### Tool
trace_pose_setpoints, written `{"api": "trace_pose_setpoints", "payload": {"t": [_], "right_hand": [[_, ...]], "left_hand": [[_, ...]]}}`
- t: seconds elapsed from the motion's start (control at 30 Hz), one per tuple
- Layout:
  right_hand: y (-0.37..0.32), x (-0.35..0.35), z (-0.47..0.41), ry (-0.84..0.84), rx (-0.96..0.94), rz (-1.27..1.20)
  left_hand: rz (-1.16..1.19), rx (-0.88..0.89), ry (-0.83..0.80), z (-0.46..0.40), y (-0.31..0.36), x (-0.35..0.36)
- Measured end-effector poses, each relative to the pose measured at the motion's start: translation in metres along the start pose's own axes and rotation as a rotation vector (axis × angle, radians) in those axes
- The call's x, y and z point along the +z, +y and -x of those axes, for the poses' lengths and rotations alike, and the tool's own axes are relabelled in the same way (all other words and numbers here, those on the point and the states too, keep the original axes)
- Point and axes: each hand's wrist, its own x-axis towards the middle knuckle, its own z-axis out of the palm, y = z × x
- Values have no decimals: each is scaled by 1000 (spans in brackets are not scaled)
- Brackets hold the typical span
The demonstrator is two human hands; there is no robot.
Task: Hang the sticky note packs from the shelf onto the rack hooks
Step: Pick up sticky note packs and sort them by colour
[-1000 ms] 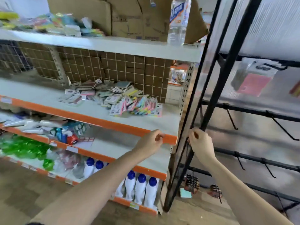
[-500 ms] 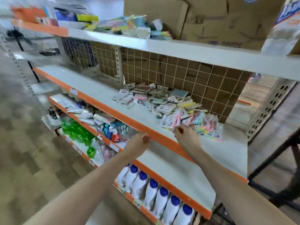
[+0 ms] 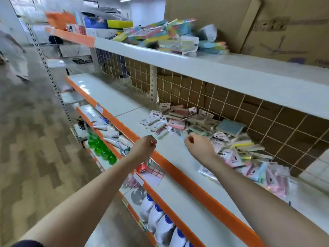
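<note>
the packs (image 3: 210, 132) lie in a loose heap on the middle shelf (image 3: 178, 157), from its back wire grid (image 3: 249, 111) toward the right end, with a few spilled near the front edge at the right. the left hand (image 3: 144, 148) hangs over the orange front edge of that shelf, fingers curled in and holding nothing. the right hand (image 3: 199, 146) is over the shelf just in front of the heap, fingers curled too; motion blur makes it hard to say, but it seems to grasp nothing and not to touch a pack. the shelf above carries coloured pads (image 3: 170, 36) and boxes (image 3: 258, 24). the shelves below hold green bottles (image 3: 101, 148) and white bottles (image 3: 160, 220) with blue caps.
</note>
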Motion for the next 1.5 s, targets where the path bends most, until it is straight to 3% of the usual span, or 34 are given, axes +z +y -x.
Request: {"api": "trace_pose_setpoints", "payload": {"t": [0.3, 0.53, 0.77, 0.97, 1.3, 1.5], "right_hand": [[-23, 41, -64, 10, -29, 84], [-44, 66, -129, 184, 32, 137], [-81, 112, -163, 130, 103, 219], [-90, 157, -173, 86, 170, 329], [-105, 190, -165, 66, 235, 494], [-122, 195, -163, 107, 332, 615]], "left_hand": [[-54, 43, -20, -73, -33, 6], [-104, 111, -60, -158, -61, -4], [-128, 187, -174, -223, -84, -8], [-274, 363, -167, -240, -102, 3], [-394, 491, -89, -251, -119, 0], [-218, 503, -46, -246, -129, -4]]}}
